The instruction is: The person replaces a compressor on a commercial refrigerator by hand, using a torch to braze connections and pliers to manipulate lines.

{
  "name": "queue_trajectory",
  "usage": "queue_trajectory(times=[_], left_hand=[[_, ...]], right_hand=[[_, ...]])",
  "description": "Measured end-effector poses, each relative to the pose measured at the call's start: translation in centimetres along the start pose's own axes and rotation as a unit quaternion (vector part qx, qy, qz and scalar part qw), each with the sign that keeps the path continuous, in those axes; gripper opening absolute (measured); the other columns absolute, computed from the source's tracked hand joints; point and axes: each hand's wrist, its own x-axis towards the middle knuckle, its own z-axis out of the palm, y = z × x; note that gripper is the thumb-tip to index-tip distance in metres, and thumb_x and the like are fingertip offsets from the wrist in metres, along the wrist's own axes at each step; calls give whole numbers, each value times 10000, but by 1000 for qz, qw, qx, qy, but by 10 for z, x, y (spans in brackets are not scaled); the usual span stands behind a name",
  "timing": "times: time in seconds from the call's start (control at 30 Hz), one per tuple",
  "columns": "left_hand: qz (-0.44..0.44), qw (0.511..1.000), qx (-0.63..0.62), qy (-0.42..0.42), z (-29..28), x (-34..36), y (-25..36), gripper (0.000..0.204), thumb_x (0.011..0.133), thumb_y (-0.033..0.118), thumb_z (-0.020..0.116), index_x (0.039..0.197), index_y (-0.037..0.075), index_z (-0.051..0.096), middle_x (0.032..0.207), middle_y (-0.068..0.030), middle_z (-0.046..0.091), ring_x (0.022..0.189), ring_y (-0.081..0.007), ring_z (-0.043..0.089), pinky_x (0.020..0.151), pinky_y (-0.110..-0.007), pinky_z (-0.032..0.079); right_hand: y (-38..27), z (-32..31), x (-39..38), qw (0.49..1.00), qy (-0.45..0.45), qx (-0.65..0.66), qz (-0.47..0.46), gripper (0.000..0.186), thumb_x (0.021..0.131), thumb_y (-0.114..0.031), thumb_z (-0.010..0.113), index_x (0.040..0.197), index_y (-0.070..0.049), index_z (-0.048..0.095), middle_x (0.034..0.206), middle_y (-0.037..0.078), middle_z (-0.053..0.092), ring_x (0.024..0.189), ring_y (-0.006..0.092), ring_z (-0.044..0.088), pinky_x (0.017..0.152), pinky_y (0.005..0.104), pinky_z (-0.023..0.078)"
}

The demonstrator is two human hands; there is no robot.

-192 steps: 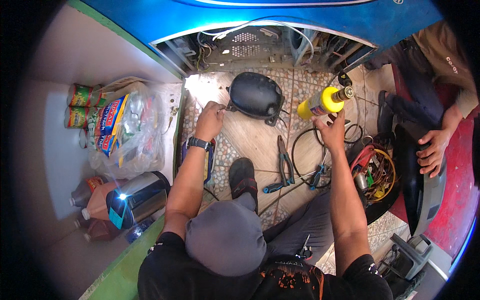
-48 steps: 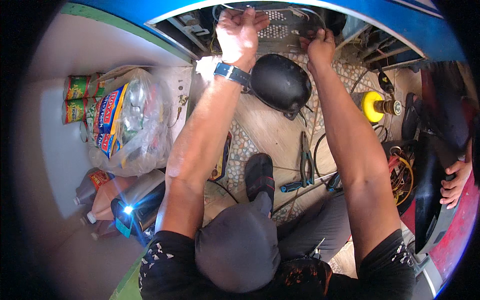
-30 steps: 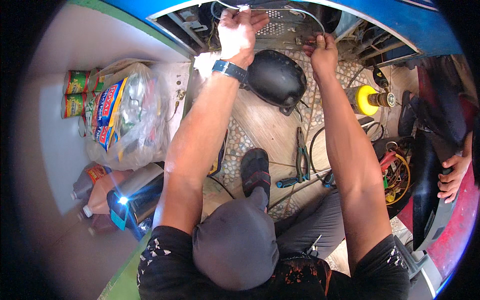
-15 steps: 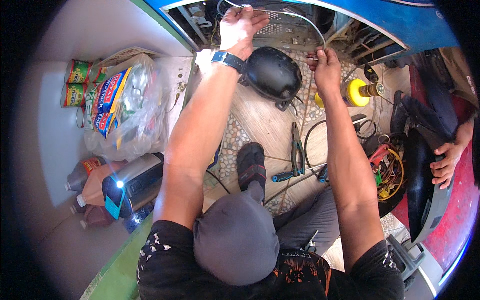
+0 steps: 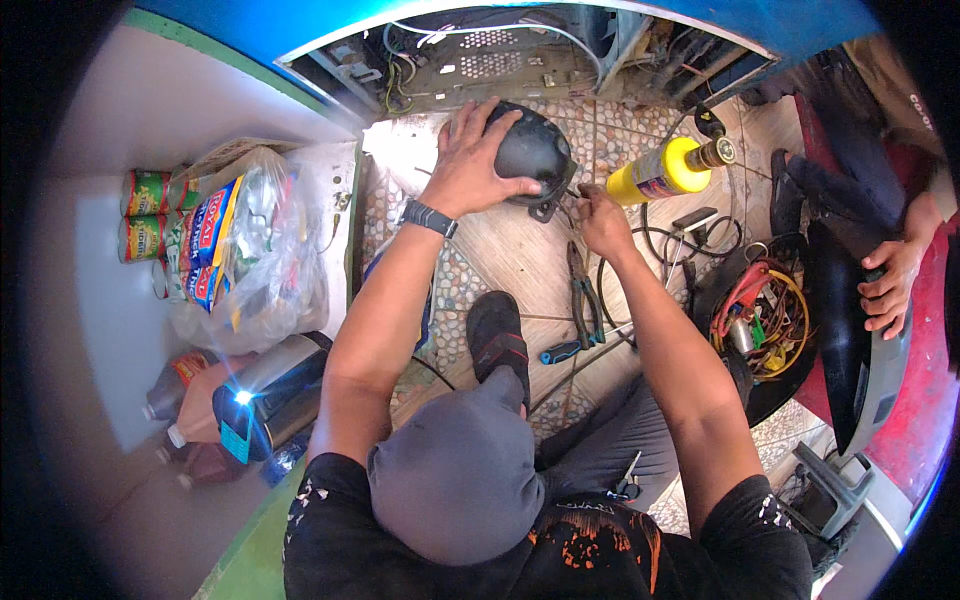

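Note:
A black dome-shaped compressor (image 5: 530, 150) stands on the tiled floor in front of an opened blue cabinet. My left hand (image 5: 470, 165) wraps its left side, fingers over the top and thumb along the near edge. At the compressor's lower right, my right hand (image 5: 605, 225) is closed in a pinch, at what looks like a thin tube coming off it; the fingertips partly hide it. A pale flexible tube (image 5: 545, 32) arches loosely across the cabinet opening. Just right of my right hand lies a yellow gas cylinder (image 5: 660, 172) with a brass fitting.
Pliers (image 5: 580, 300) with blue-black handles lie near my foot. Black cables and a bowl of tools and wires (image 5: 765, 320) are at right. Another person's hand (image 5: 890, 285) rests on a dark panel. Cans, a plastic bag (image 5: 265, 240) and bottles stand at left.
Both hands have let go of the pale tube and come down from the cabinet opening. My left hand now holds the compressor; my right hand is at its side. The view has shifted slightly.

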Motion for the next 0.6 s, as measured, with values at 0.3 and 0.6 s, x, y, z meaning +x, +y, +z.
queue_trajectory(times=[0.3, 0.6], left_hand=[[-40, 999, -1, -3, 4, 2, 11, 1129, 586, 600, 898, 1544, 227, 430, 1649, -140, 288, 1531, -422, 198, 1136, -683, 319], [-41, 999, 6, -2, 7, -2, 12, 1100, 597, 619, 893, 1520, 203, 463, 1615, -146, 340, 1511, -427, 237, 1162, -628, 326]], right_hand=[[16, 14, 32, 994, -94, -24, 49, 387, 1036, -377, 556, 1052, -25, 714, 937, 258, 714, 934, 445, 696, 822, 510, 524], [31, -11, -46, 982, -49, -8, 181, 360, 1006, -338, 555, 1001, 0, 676, 994, 297, 693, 1004, 468, 660, 872, 534, 514]])
